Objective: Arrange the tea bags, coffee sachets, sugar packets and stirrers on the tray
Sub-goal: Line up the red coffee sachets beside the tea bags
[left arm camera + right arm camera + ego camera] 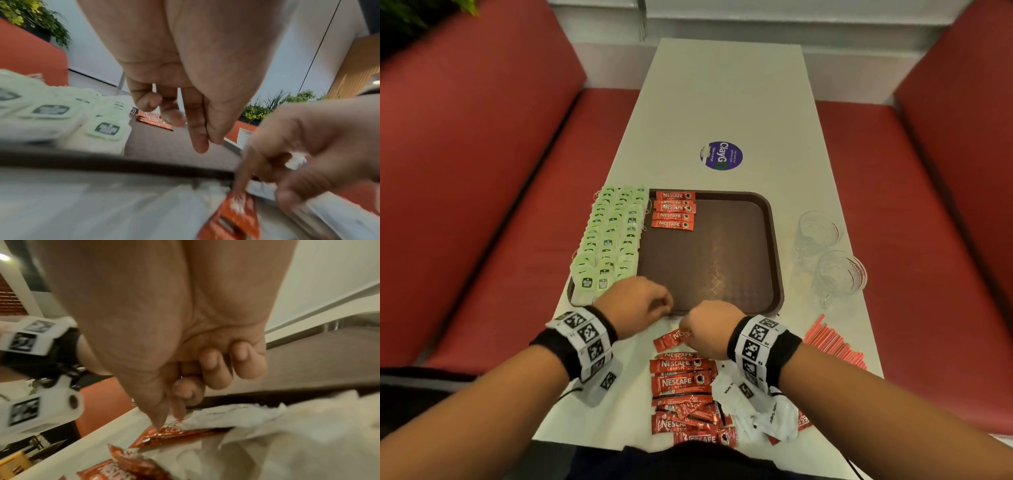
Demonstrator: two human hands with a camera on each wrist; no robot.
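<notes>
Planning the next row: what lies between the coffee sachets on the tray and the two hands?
Only bare brown tray floor, in the head view, from the sachets to the hands at its near rim.

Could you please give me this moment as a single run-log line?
tray: tea bags left, coffee sachets far edge | right hand pinches coffee sachet on table | left hand empty | stirrers, sugar packets off tray

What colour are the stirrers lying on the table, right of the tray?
The stirrers are red; the head view shows them best.
</notes>
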